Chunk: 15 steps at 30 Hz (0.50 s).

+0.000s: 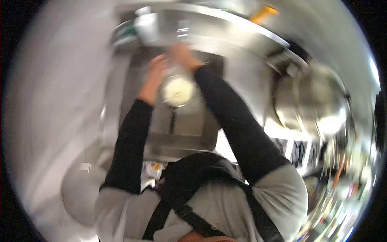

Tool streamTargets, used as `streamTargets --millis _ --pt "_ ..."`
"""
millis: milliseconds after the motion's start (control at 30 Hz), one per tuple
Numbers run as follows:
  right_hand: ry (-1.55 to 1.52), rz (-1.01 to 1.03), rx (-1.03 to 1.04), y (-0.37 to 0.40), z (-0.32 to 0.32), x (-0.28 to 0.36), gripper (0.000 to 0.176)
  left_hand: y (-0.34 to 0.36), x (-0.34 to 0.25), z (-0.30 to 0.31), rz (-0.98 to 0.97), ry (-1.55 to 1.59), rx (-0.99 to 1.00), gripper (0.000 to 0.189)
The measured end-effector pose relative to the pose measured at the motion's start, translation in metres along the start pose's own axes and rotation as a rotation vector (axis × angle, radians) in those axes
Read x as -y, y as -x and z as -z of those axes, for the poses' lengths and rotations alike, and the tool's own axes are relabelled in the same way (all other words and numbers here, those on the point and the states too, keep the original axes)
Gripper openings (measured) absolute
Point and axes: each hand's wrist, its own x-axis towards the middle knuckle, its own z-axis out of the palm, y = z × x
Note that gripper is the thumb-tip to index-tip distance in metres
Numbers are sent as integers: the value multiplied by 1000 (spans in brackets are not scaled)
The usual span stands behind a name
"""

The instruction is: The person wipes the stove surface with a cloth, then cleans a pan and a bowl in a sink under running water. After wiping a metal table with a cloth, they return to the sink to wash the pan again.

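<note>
Below me in a steel sink (193, 125) is a small round vessel (178, 91) with pale, creamy-looking contents. A dark strip like a handle (172, 121) runs from it toward my body. My left hand (157, 69) is just up and left of the vessel, its fingers smeared by motion. Beyond the vessel, my right hand (181, 55) reaches toward the sink's far side, near a shiny metal fitting (183, 29). Blur hides whether either hand holds anything or touches the vessel.
A white bottle (147, 26) stands at the sink's back left, beside a container with something green (125, 35). An orange item (264, 15) lies at the back. Right of the sink is a large metal pot (312, 101). A pale round bin-like shape (82, 193) sits lower left.
</note>
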Motion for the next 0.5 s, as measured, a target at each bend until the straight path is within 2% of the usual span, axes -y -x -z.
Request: streamTargets --millis 33,67,133,167,200,233,267,333,367,433,467,500 --pt "40 54 -103 2 -64 -3 17 14 -15 -2 -49 123 101 29" --pt "-205 -135 38 -10 -9 -4 20 18 -20 -3 -77 272 217 29" --pt "-507 -578 74 -36 33 8 26 31 -81 -37 63 379 28 34" --pt "-604 -790 88 -47 40 6 30 34 -119 -52 517 633 -218 38" --pt "-755 -1101 23 -41 93 8 31 23 -119 -57 588 746 -229 38" --pt "-706 -1165 90 -35 114 7 27 24 -137 -75 492 815 -158 37" --pt "-586 -939 80 -28 92 4 24 26 -158 -92 399 888 -83 37" --pt "-539 -934 4 -15 44 20 22 4 -156 -93 460 760 153 44" --pt "-572 -950 -9 -5 8 24 22 -16 -140 -91 464 759 179 44" --pt "-571 -880 106 4 9 8 25 -56 -109 -94 683 538 213 38" --pt "-555 -901 89 13 11 2 25 -54 -115 -101 679 526 241 38" --pt "-519 -852 143 26 9 0 26 -46 -124 -110 571 400 278 41"
